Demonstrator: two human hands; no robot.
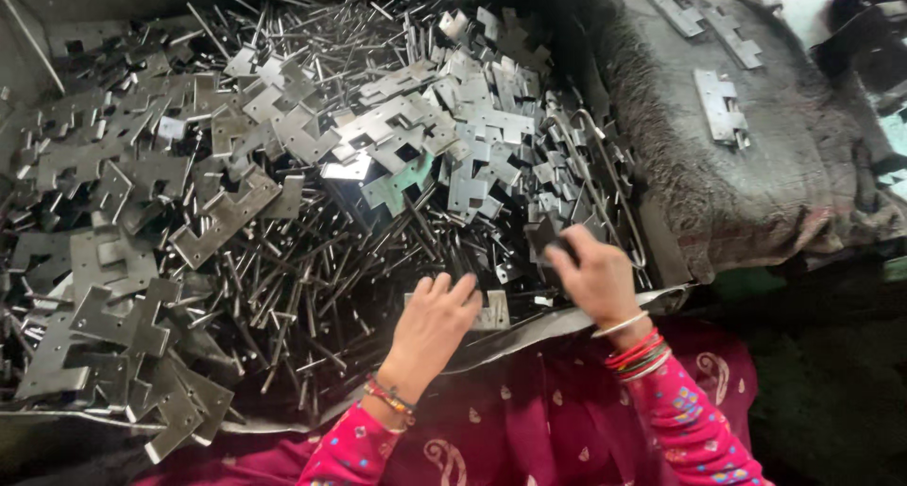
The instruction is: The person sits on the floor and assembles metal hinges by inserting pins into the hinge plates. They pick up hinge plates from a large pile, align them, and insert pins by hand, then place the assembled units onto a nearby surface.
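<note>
At the near edge of the pile, left hand (436,318) lies palm-down, fingers loosely curled over a flat hinge leaf (493,309); can't tell if it grips it. Right hand (592,274) is pinched shut on a small dark metal piece (551,241) just above. Loose steel pins (312,288) and stamped hinge plates (397,136) heap toward the far-left corner. Finished hinges (720,106) lie on the grey cloth pad (756,193) at the right. Best guess: keep leaf flat, align knuckles before pinning, watch the sharp edges.
</note>
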